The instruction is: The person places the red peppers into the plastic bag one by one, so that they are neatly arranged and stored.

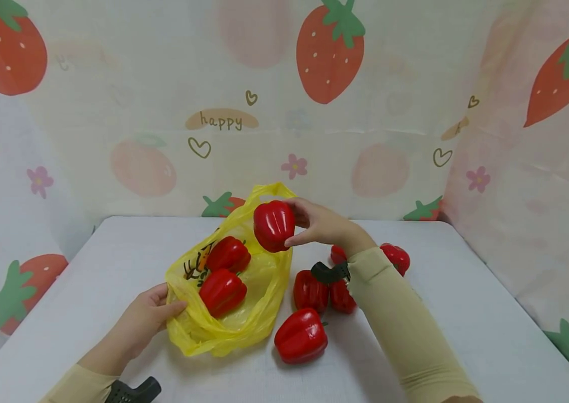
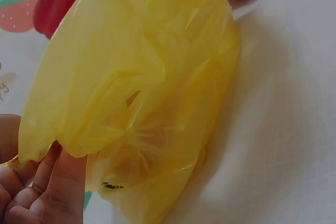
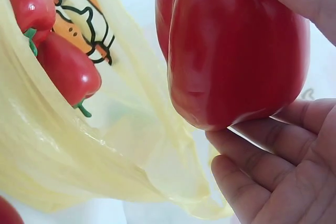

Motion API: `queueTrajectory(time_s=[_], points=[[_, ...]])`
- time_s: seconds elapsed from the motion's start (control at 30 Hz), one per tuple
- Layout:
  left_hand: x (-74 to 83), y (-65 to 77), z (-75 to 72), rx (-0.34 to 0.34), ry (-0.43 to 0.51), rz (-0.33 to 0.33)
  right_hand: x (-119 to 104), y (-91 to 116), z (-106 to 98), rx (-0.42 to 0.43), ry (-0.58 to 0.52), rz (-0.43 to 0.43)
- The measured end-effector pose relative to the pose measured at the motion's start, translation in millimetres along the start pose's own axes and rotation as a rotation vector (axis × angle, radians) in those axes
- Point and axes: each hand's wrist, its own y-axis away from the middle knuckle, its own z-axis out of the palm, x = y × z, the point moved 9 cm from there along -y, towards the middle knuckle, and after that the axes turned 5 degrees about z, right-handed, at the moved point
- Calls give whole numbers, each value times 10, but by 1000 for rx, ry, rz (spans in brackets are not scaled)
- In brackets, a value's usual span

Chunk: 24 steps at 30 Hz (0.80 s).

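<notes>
In right hand (image 1: 321,224): glossy, deep-red, lobed bell pepper (image 1: 273,226).

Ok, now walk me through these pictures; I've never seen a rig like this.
There's no machine: a person is working bare-handed. The wide picture is taken from the person's head; the two close ones come from the left and right wrists. On the white table sits a yellow bag with two red peppers in it, and the left hand pinches the bag's edge. The right hand holds another pepper in its fingers, raised near the bag's rim. More peppers lie to the right of the bag.
</notes>
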Motion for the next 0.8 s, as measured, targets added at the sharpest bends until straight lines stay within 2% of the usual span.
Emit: queueTrajectory(time_s=[0.3,0.53,0.8], points=[[-15,-15,10,3,8,-6,73,-263,114,-12,-31,17],[-15,-17,19,-5,19,-3,151,-374,222,12,50,87],[-15,-17,27,-1,18,-6,196,-478,292,21,92,112]])
